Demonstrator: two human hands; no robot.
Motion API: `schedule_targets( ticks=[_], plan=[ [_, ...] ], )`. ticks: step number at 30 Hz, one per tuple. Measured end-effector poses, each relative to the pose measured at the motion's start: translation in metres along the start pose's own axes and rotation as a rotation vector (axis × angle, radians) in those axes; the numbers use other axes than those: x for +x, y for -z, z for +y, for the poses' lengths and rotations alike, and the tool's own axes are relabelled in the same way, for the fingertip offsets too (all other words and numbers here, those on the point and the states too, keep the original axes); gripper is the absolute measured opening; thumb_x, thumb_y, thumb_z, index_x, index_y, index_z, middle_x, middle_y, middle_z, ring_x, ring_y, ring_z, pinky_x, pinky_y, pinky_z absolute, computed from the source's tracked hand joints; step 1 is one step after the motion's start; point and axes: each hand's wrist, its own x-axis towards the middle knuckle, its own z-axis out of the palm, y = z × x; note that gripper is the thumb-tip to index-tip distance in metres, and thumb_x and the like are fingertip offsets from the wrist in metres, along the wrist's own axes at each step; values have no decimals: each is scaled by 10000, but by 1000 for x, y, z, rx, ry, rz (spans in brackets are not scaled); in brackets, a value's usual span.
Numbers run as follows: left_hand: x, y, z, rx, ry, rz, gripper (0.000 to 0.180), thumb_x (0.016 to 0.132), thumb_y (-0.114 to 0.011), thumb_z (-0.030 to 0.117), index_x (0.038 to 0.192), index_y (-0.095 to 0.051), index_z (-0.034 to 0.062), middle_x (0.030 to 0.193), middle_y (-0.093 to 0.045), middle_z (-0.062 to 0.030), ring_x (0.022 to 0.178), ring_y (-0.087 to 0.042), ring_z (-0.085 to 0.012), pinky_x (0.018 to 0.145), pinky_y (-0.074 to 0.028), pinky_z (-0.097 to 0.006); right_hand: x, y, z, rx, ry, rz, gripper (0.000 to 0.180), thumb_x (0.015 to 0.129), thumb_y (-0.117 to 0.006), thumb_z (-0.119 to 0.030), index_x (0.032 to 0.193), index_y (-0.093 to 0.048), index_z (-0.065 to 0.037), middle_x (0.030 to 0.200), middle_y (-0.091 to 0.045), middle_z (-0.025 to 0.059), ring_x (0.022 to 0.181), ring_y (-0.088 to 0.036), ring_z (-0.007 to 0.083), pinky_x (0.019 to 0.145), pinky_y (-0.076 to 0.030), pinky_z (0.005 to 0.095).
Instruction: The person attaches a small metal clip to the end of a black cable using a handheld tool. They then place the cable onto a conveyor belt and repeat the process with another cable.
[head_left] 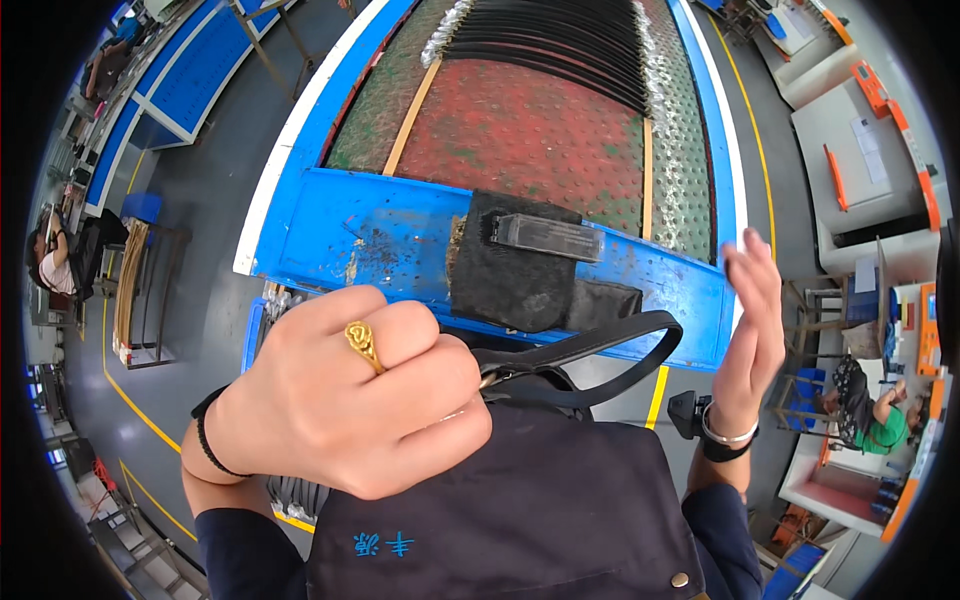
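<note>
Close in front of me my left hand (pixel 370 385), with a gold ring on one finger, is closed into a fist. What it holds, if anything, is hidden. A black strap loop (pixel 640 335) comes out beside the fist from the dark apron (pixel 520 500) I wear. My right hand (pixel 755 320) is raised at the right end of the blue bench edge (pixel 690 310), fingers stretched out and nothing visible in them. Between the hands, a black cloth pad (pixel 510 280) lies over the bench edge, bearing a clear plastic case (pixel 550 238).
Beyond the bench edge lies a worn red-and-green studded surface (pixel 520 130). Several black cables (pixel 550 40) lie across its far part, above two wooden strips (pixel 410 120). People sit at left (pixel 60 255) and right (pixel 885 425), well away from my hands.
</note>
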Motion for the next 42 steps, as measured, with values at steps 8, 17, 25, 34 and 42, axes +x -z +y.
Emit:
schedule_targets(
  ticks=[8, 17, 25, 34, 42],
  plan=[
    [1, -4, -2, -91, 47, 47, 167, 488, -631, 144, 577, -496, 100, 651, -433, -7, 505, -374, -148, 419, -298, -256, 37, -14, -48, 147, 373, -427, 510, 902, -388, -504, 1115, -654, -125, 1012, -590, 46, 1073, -511, 261, 1072, -200, 501],
    [-2, -7, -3, -154, 63, 82, 177, 473, -623, 136, 565, -476, 99, 645, -414, -2, 509, -363, -149, 417, -295, -260, 38, -23, -53, 134, 406, -441, 499, 897, -396, -503, 1110, -660, -139, 975, -571, 32, 1055, -512, 240, 1073, -212, 497],
    [-2, -8, -2, -156, 66, 103, 177, 470, -623, 132, 558, -473, 101, 648, -415, -1, 507, -366, -143, 418, -296, -256, 37, -24, -50, 146, 394, -426, 549, 914, -321, -546, 1069, -666, -148, 921, -589, 38, 1013, -527, 277, 1051, -253, 508],
    [-2, -8, -3, -157, 57, 102, 179, 478, -627, 137, 566, -475, 101, 654, -422, 1, 511, -371, -140, 420, -299, -254, 39, -25, -50, 170, 399, -416, 497, 901, -403, -481, 1097, -665, -107, 921, -570, 31, 992, -531, 238, 1055, -256, 476],
    [-3, -7, -4, -166, 47, 80, 175, 480, -628, 139, 562, -479, 100, 648, -425, -1, 509, -376, -144, 411, -295, -257, 39, -24, -45, 157, 379, -417, 526, 902, -392, -495, 1111, -654, -89, 913, -564, 41, 964, -541, 245, 1025, -292, 474]
  ],
)
